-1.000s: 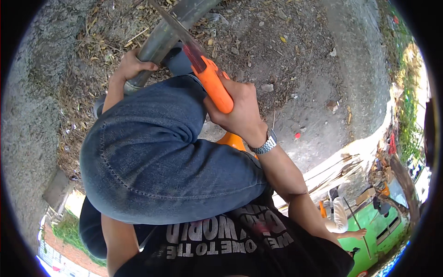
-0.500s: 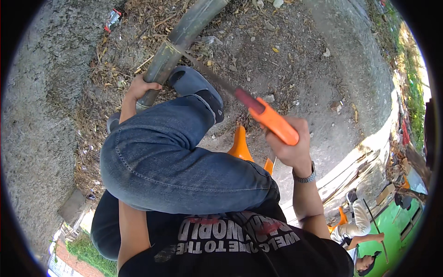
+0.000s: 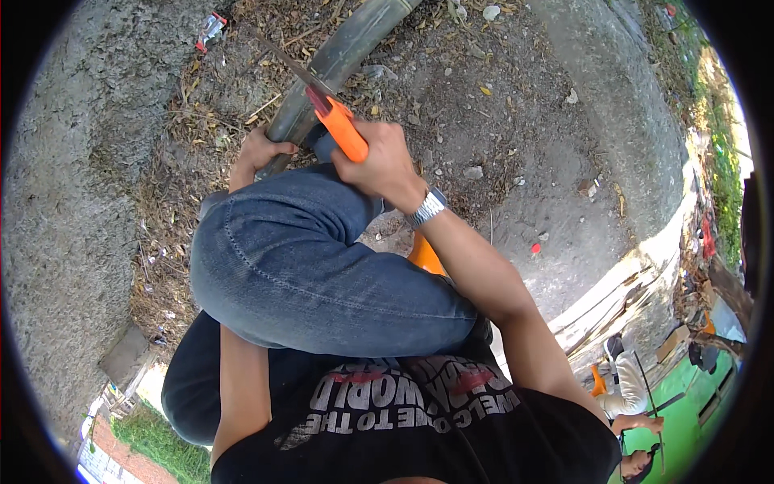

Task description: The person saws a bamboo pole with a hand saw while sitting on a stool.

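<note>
A thick grey-green bamboo pole (image 3: 355, 47) slants up and to the right from beside my bent knee. My left hand (image 3: 260, 152) is wrapped round its near end. In my right hand (image 3: 385, 157), closed on the orange handle, is a handsaw (image 3: 340, 131). Its blade lies across the pole just beyond my left hand, and the tip reaches past the pole's left side. My right forearm hides part of the ground, and my right hand covers most of my shoe.
Under my leg shows an orange plastic seat (image 3: 426, 255). Dry leaves, stones and a crumpled wrapper (image 3: 212, 32) litter the dirt. Rough concrete (image 3: 72, 202) runs along the left. At lower right, another person (image 3: 633, 395) holds a long thin stick near a green wall.
My right hand has pushed the saw forward and left, so the blade now passes well beyond the pole. My left hand keeps its grip on the pole.
</note>
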`<state>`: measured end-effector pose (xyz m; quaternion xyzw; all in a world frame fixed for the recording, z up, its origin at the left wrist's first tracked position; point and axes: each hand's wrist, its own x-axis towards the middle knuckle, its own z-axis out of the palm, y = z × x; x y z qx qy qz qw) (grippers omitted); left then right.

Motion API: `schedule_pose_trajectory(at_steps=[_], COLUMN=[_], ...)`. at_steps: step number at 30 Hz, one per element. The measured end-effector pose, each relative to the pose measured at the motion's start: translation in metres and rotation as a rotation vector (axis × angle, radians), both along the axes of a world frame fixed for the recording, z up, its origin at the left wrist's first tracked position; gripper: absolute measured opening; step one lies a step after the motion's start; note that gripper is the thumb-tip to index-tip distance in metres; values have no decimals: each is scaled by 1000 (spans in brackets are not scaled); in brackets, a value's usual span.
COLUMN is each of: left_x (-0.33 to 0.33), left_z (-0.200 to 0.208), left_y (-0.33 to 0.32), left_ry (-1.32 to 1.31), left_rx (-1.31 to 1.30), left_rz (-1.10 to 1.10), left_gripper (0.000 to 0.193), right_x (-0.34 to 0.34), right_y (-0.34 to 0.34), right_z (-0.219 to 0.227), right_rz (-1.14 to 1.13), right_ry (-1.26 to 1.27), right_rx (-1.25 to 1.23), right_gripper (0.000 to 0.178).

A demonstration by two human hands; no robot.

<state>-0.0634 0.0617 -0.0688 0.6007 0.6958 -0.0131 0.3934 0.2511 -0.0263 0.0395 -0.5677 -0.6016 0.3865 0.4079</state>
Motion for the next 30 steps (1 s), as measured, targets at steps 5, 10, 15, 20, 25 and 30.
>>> schedule_pose_trajectory(at_steps=[5, 10, 15, 20, 25, 30], left_x=[-5, 8, 45, -33, -16, 22], left_z=[5, 24, 35, 27, 20, 21], left_y=[8, -22, -23, -4, -12, -15], left_ry=[-96, 156, 227, 113, 142, 144], left_rx=[-87, -8, 45, -68, -1, -9], left_rz=[-3, 33, -22, 4, 16, -5], left_gripper=[85, 86, 86, 90, 85, 97], right_x=[-19, 0, 16, 79, 127, 125], right_y=[41, 9, -9, -76, -133, -165], right_z=[17, -2, 16, 92, 75, 61], right_rz=[117, 194, 69, 118, 180, 164], right_ry=[-80, -100, -213, -13, -67, -211], right_rx=[-5, 28, -24, -228, -332, -202], right_gripper=[24, 22, 20, 11, 7, 6])
